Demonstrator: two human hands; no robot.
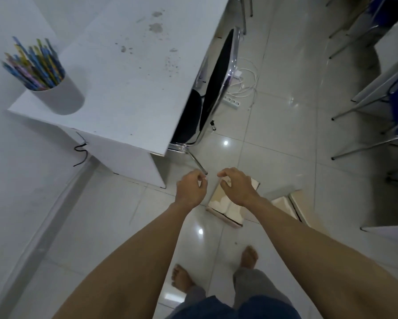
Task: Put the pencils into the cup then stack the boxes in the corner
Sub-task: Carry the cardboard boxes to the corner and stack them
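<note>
Two hands, left point(190, 191) & right point(236, 187), half-curled, empty, above boxes point(225, 208) on floor; pencils point(35, 63) upright in cup point(60, 97).

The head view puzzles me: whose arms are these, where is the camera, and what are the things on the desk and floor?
There is no machine here. The camera sits on a person's head and looks down, so you see their own bare arms and feet. The left hand and right hand reach forward over the floor, fingers loosely curled, holding nothing. On the white desk stands a white cup full of coloured pencils. Below the hands, flat cardboard boxes lie on the tiled floor, not yet stacked. A black chair is tucked beside the desk.
</note>
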